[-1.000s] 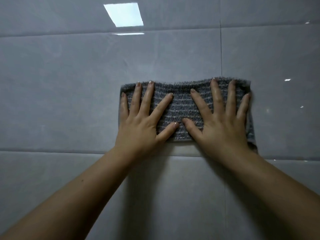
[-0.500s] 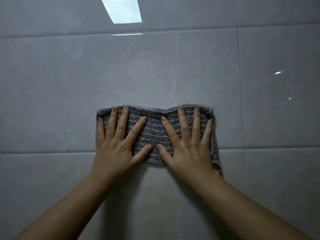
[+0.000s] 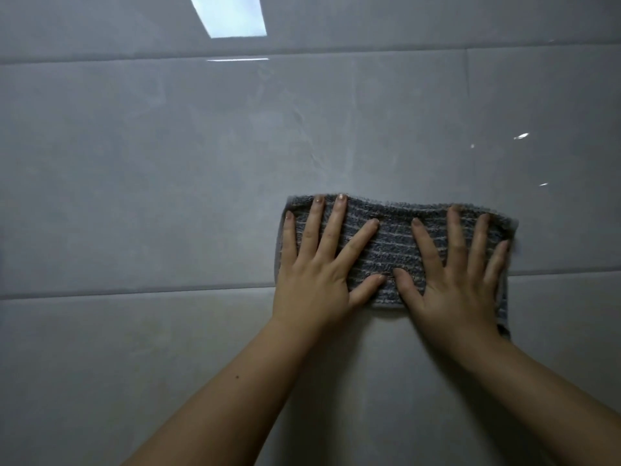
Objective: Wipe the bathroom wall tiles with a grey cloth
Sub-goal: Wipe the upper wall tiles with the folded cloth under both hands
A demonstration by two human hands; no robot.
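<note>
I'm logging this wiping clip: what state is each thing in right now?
Cloth: flat on the tiles, under both hands.
Left hand: fingers spread, pressing cloth.
Right hand: fingers spread, pressing cloth.
Tiles: glossy, intact.

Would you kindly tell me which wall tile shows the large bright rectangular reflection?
The top-row tile, above the upper grout line; the tiles below it show only small glints.

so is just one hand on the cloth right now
No, the left hand and the right hand both lie flat with fingers spread on the grey cloth, pressing it against the wall tiles.
</note>
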